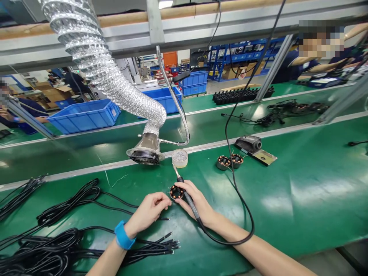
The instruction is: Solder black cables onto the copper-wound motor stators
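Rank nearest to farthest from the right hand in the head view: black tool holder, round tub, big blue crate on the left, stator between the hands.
1. Copper-wound stator: at the right hand.
2. Round tub: just beyond the hands.
3. Black tool holder: back, right.
4. Big blue crate: far back, left.

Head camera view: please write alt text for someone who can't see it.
A person's right hand holds a soldering iron and touches a copper-wound ring over a green bench; the left hand is pinched beside it. Black cables lie at picture left; a silver duct hangs ahead.
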A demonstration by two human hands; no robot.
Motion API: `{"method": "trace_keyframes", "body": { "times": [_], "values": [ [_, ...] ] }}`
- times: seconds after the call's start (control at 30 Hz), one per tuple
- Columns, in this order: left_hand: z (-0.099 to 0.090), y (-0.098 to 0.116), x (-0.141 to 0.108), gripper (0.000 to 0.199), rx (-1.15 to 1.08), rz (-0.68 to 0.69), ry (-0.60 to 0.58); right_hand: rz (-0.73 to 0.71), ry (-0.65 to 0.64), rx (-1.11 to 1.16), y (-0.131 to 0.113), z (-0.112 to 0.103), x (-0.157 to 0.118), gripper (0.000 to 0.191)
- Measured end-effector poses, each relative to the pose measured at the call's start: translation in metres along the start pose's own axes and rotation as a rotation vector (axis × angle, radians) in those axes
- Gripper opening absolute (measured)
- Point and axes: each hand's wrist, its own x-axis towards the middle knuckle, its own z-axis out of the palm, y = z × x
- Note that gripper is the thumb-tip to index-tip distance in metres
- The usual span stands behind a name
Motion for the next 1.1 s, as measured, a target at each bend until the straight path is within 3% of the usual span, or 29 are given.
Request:
{"method": "trace_keyframes", "body": {
  "times": [0.2, 0.27, 0.33, 0.43, 0.5, 0.57, 0.63, 0.7, 0.77, 0.87, 0.97, 1.03, 1.1],
  "values": [
    [0.025, 0.003, 0.019, 0.049, -0.436, -0.094, 0.056, -0.001, 0.012, -0.049, 0.011, 0.005, -0.001, 0.046],
    [0.026, 0.006, 0.022, 0.05, -0.442, -0.113, 0.091, -0.01, 0.012, -0.064, 0.013, 0.005, -0.001, 0.046],
    [0.014, 0.009, 0.021, 0.055, -0.302, -0.137, 0.104, -0.003, 0.011, -0.076, 0.013, 0.005, 0.0, 0.045],
    [-0.033, 0.009, 0.013, 0.056, 0.214, -0.091, 0.259, 0.015, 0.012, -0.083, 0.01, 0.004, 0.001, 0.044],
    [-0.077, 0.002, 0.011, 0.04, 0.704, 0.015, 0.519, 0.017, 0.013, -0.072, 0.009, 0.005, 0.002, 0.044],
    [-0.118, -0.011, 0.013, 0.024, 1.093, -0.076, 0.617, 0.008, 0.016, -0.054, 0.008, 0.005, 0.003, 0.045],
    [-0.147, -0.027, 0.018, 0.017, 1.149, -0.143, 0.608, 0.002, 0.016, -0.038, 0.007, 0.005, 0.004, 0.046],
    [-0.161, -0.04, 0.021, 0.015, 1.133, -0.168, 0.566, 0.002, 0.014, -0.028, 0.007, 0.005, 0.004, 0.047],
    [-0.161, -0.045, 0.021, 0.017, 1.12, -0.15, 0.519, 0.009, 0.015, -0.027, 0.007, 0.004, 0.003, 0.048],
    [-0.142, -0.038, 0.011, 0.02, 1.094, -0.079, 0.463, 0.01, 0.024, -0.035, 0.008, 0.003, 0.002, 0.048],
    [-0.105, -0.022, -0.005, 0.026, 0.863, 0.057, 0.379, 0.012, 0.028, -0.043, 0.008, 0.004, 0.003, 0.048],
    [-0.077, -0.015, -0.013, 0.025, 0.643, 0.141, 0.262, 0.016, 0.024, -0.042, 0.006, 0.004, 0.006, 0.047],
    [-0.055, -0.013, -0.014, 0.025, 0.581, 0.19, 0.161, 0.019, 0.007, -0.033, 0.003, 0.004, 0.009, 0.047]
  ]
}}
